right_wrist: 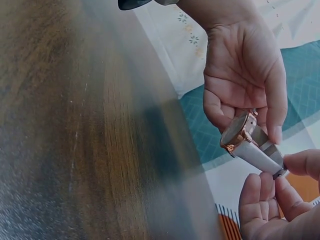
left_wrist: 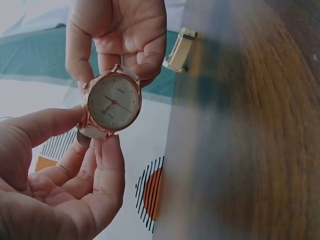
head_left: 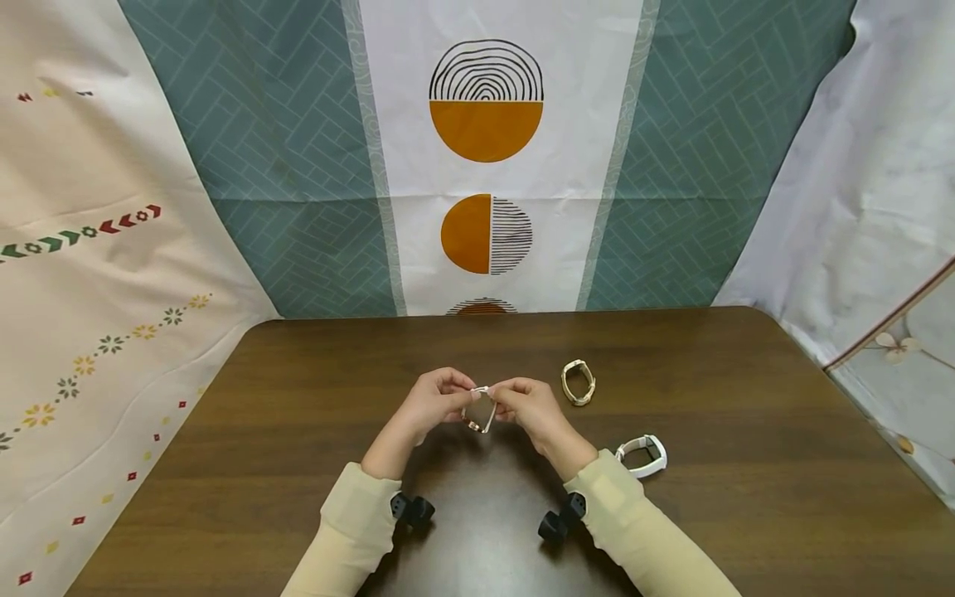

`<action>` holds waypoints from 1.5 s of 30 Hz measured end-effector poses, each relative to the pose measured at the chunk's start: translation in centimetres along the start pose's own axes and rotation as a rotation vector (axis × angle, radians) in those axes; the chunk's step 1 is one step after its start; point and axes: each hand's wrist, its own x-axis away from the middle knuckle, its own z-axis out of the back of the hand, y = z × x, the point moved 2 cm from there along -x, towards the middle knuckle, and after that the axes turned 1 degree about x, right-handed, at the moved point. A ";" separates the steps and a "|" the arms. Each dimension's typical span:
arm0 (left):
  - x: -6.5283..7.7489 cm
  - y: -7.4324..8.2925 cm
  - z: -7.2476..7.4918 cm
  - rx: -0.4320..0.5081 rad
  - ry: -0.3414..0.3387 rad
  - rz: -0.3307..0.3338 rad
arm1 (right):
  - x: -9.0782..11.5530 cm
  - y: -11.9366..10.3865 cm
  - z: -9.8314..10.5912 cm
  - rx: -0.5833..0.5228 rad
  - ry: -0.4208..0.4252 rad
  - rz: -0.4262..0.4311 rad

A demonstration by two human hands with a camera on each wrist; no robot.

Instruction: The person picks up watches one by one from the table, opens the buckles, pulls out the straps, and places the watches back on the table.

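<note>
Both hands hold a wristwatch (head_left: 490, 419) above the table, with its strap looped round. It has a pale dial (left_wrist: 114, 102), a rose-gold case and a white strap (right_wrist: 256, 156). My left hand (head_left: 433, 404) pinches the strap near the case, its thumb straight along it in the right wrist view. My right hand (head_left: 531, 408) pinches the strap's end between thumb and fingertips. The two hands face each other with their fingertips close together. How the strap's ends meet is partly hidden by the fingers.
A gold-coloured watch (head_left: 589, 386) stands on its side on the brown wooden table (head_left: 298, 464), right of the hands. Nearer, beside the right forearm, lies a white watch (head_left: 656, 458). Patterned cloth (head_left: 313, 166) hangs behind the table. Each wrist carries a small black camera (head_left: 421, 512).
</note>
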 end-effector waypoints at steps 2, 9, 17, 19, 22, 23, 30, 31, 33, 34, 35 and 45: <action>0.0 0.0 0.0 -0.001 -0.005 0.009 | 0.0 0.0 0.0 -0.001 0.001 -0.001; 0.0 -0.2 -0.1 0.015 -0.020 0.023 | 0.0 -0.1 0.1 0.005 -0.017 0.005; 0.0 -0.3 0.1 0.002 -0.049 -0.009 | -0.3 -0.2 0.6 0.023 -0.008 -0.012; 0.1 -0.3 0.1 -0.010 -0.050 -0.014 | -0.4 -0.2 0.7 0.017 0.001 -0.015; 0.1 -0.3 0.1 -0.041 -0.049 -0.006 | -0.4 -0.4 0.8 0.011 0.006 -0.010; 0.1 -0.3 0.1 -0.053 -0.048 -0.002 | -0.4 -0.5 0.9 0.009 0.008 -0.009; 0.2 -0.3 0.1 -0.103 -0.058 0.015 | -0.3 -0.9 1.4 -0.016 0.031 -0.014; 0.2 -0.3 0.0 -0.106 -0.063 0.014 | -0.3 -1.0 1.5 -0.014 0.033 -0.014; 0.2 -0.3 0.0 -0.112 -0.076 0.011 | -0.4 -1.0 1.6 -0.011 0.031 -0.015; 0.2 -0.2 0.0 -0.116 -0.080 0.010 | -0.4 -1.0 1.6 -0.011 0.029 -0.016; 0.2 -0.2 0.0 -0.118 -0.083 0.008 | -0.4 -1.0 1.7 -0.010 0.025 -0.014; 0.2 -0.1 0.2 -0.090 -0.039 -0.029 | -0.3 -0.8 1.5 -0.003 -0.038 -0.008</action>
